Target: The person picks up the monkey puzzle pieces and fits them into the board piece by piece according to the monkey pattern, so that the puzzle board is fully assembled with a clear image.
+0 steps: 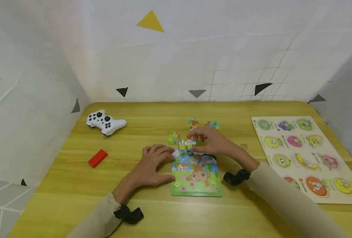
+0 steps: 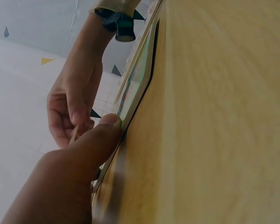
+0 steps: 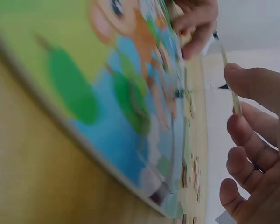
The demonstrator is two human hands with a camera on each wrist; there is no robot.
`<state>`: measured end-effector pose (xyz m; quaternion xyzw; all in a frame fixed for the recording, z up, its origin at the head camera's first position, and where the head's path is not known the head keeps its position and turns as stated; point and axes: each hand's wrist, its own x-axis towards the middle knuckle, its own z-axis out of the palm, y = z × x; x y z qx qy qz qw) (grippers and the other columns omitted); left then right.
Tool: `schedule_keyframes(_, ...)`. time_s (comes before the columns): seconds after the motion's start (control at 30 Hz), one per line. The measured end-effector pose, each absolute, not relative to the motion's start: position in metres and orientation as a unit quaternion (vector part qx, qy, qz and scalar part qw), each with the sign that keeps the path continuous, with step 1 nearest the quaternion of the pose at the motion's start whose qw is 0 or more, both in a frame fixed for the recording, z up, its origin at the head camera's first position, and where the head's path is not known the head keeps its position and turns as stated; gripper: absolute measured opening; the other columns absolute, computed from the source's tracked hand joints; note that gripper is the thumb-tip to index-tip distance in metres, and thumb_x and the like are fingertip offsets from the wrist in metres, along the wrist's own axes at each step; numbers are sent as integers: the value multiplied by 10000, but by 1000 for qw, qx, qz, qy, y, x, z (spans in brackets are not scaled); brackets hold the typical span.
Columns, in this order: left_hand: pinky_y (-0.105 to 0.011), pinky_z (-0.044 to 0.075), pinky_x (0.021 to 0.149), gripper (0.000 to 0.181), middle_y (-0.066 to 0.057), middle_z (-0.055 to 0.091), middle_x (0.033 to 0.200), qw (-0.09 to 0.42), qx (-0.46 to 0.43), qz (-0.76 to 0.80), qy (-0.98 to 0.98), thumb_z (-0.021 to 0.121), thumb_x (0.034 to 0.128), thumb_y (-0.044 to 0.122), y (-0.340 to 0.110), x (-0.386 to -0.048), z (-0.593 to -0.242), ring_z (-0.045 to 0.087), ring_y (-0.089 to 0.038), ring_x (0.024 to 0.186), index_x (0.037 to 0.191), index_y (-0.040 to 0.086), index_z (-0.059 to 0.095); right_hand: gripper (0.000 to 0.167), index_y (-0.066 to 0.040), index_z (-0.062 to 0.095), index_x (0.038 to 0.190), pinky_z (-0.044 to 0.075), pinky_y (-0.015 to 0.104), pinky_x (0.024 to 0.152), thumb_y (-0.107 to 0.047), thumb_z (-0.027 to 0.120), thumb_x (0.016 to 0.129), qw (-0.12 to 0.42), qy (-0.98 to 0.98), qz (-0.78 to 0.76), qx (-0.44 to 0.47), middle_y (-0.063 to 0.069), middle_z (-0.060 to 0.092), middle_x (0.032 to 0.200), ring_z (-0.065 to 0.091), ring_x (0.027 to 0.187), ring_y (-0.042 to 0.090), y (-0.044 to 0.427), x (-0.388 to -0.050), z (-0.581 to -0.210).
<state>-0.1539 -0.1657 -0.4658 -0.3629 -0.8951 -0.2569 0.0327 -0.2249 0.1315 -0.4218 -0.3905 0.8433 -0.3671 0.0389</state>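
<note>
A puzzle board [image 1: 191,190] with a monkey picture lies on the table in front of the person. The right hand [image 1: 211,142] is above its far edge and pinches a jigsaw piece [image 1: 185,144] between thumb and forefinger. In the right wrist view this piece [image 3: 231,88] appears edge-on, raised off the board. Along the board's left edge, the left hand [image 1: 152,168] rests with its fingers and thumb spread and touching the side. The left wrist view has the left thumb [image 2: 100,137] against the board's rim. Loose jigsaw pieces [image 1: 173,138] lie beyond the board, some partly behind the right hand.
A white game controller [image 1: 104,123] lies at the back left, with a red block [image 1: 97,158] nearer the front. On the right is a wooden fruit puzzle board [image 1: 283,175]. A pale patterned sheet [image 1: 179,66] rises behind the wooden table [image 1: 152,218].
</note>
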Motion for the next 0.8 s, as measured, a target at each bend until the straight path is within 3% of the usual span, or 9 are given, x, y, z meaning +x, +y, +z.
schedule_keyframes(0.23,-561,194,1081,492,83,509,1499,29,-357,-259,-897,730,838,626,-165,-154,-464,371,-205,1420,1205,312,633,344,-69,689,1184,480,331,690,-177,809,881,93,816,-371,-433,17,641,909,527,734,212,134,-200,-424)
schedule_keyframes(0.4,-566,203,1068,499,72,519,1490,37,-362,-260,-895,745,830,623,-166,-154,-464,380,-211,1413,1203,312,631,354,-58,690,1189,552,293,675,-190,811,884,131,798,-370,-457,21,640,901,609,731,136,128,-186,-425)
schedule_keyframes(0.67,-541,217,1044,499,67,523,1489,34,-364,-259,-894,724,839,640,-166,-153,-465,379,-201,1416,1207,318,629,303,-87,713,1079,503,234,615,-221,849,843,108,804,-349,-470,5,628,796,560,636,108,118,-175,-433)
schedule_keyframes(0.8,-549,213,1055,498,68,519,1492,31,-363,-257,-895,716,843,641,-167,-154,-465,378,-202,1414,1210,316,628,333,-154,716,1069,399,279,757,-326,862,825,86,843,-294,-443,-75,617,810,507,712,59,115,-168,-431)
